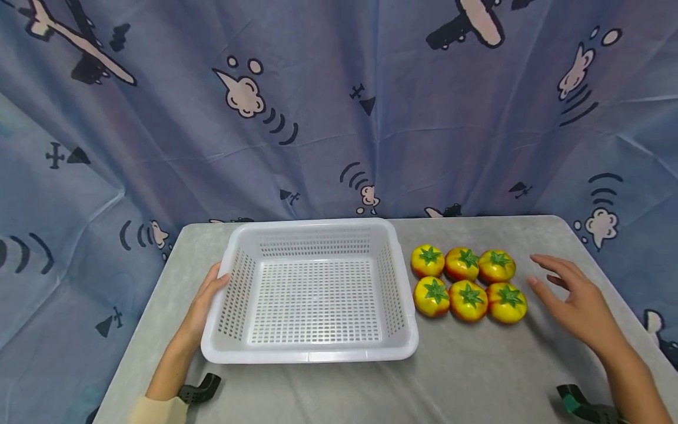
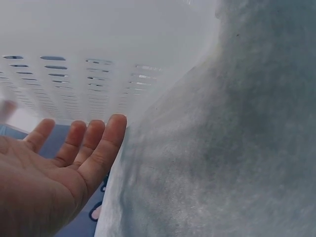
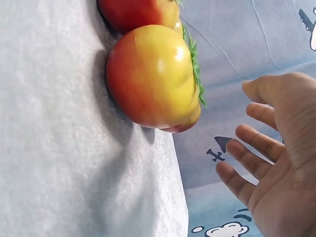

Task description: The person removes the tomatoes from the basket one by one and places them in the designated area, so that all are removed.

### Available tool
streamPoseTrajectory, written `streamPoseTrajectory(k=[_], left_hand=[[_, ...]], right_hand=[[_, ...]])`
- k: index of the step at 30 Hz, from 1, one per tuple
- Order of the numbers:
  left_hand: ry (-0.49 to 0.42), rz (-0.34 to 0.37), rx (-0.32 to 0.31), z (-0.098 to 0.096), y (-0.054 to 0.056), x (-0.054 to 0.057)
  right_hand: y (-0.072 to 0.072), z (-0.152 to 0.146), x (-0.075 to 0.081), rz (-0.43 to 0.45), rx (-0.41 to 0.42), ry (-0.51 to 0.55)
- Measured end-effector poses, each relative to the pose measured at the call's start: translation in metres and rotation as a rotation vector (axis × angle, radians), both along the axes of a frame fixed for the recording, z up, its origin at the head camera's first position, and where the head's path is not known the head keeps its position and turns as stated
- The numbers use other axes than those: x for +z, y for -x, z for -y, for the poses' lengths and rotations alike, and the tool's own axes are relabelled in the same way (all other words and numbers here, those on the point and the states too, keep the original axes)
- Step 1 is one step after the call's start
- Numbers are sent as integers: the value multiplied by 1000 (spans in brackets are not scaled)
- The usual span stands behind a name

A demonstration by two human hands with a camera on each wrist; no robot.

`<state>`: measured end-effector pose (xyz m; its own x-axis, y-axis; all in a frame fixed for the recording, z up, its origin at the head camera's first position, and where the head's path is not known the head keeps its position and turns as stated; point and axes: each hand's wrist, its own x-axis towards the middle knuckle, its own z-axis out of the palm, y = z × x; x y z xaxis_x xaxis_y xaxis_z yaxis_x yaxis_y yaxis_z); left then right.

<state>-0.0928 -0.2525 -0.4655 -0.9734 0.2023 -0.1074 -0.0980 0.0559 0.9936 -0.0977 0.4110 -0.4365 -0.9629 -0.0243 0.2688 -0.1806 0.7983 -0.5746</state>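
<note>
A white plastic basket (image 1: 309,356) with perforated walls stands on the table, its inside bare. My left hand (image 1: 203,303) holds its left rim, the thumb over the edge. In the left wrist view, the fingers (image 2: 103,148) of that hand extend along the outside of the perforated wall. To the right of the basket, several yellow-and-red tomatoes (image 1: 432,297) with green leafy tops sit in two rows. My right hand (image 1: 580,303) hovers just right of them, fingers spread and holding nothing. The right wrist view shows the nearest tomato (image 3: 148,74) apart from the fingertips.
A grey cloth covers the table (image 1: 477,371). Behind it hangs a blue curtain (image 1: 318,141) with cartoon prints. Dark bands with camera mounts (image 1: 201,388) are on both wrists.
</note>
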Motion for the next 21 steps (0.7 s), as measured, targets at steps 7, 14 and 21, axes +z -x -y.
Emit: streamPoseTrajectory(k=[7, 14, 21], left_hand=[[27, -23, 57, 3, -1, 3], [72, -93, 124, 12, -2, 5], [239, -238, 248, 16, 2, 8]], right_hand=[[11, 0, -4, 1, 17, -1], [16, -6, -6, -11, 20, -58], [14, -20, -3, 17, 11, -104]])
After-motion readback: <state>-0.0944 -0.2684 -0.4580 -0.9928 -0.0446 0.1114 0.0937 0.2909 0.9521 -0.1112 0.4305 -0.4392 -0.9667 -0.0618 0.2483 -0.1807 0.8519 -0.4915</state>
